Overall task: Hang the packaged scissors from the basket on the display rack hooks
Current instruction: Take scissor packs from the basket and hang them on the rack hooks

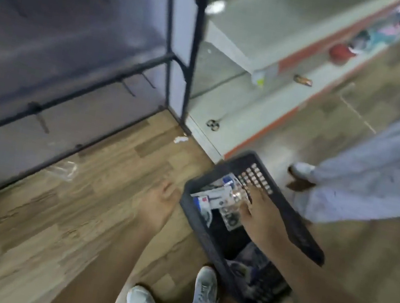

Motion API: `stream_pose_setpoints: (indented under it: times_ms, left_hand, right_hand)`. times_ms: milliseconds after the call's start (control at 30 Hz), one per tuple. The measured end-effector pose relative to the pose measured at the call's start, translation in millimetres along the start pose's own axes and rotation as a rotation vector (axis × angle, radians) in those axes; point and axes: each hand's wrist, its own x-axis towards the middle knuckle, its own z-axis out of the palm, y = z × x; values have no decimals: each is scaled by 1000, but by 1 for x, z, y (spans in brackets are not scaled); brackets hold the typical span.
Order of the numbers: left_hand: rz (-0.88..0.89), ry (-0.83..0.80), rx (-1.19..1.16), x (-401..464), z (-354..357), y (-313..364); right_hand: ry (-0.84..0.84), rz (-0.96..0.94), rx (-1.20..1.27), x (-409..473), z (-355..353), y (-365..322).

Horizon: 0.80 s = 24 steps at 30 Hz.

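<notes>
1. You are at the picking stage: no packet shows on the dark metal display rack (82,59) in the upper left of the frame, so as far as this blurred view tells, the hanging lies ahead.
2. The packaged scissors (215,195), white and blue cards under clear plastic, lie heaped in the black slatted plastic basket (308,236) on the wood-look floor (74,210), lower centre-right.
3. Your right hand (260,213) reaches down into the basket, fingers bent onto the top packets. Blur hides whether it has one pinched or only touches the heap.
4. Your left hand (163,195) hangs just left of the basket's rim with loose fingers, holding nothing.
5. Counts: one basket; two hands; roughly three or four packets at its far end and more dim shapes at its near end, too smeared to count. About five thin bare hooks (127,87) stick out from the rack's bars.
6. Your two pale sneakers (204,298) stand at the bottom edge; another person's pale trouser leg (375,163) is at right.
</notes>
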Motion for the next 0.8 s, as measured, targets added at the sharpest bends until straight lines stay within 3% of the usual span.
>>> stream_pose_setpoints:
  times_ms: [200,333,800]
  left_hand:
    - [-85,-209,171,0,126,-17]
    - [-158,-314,201,6,186,-31]
    - [-58,-344,547,86,266,-16]
  right_hand:
    - [-157,312,108,-45,52,135]
    - [-207,400,184,-52,76,194]
    - [26,512,453,24,86,263]
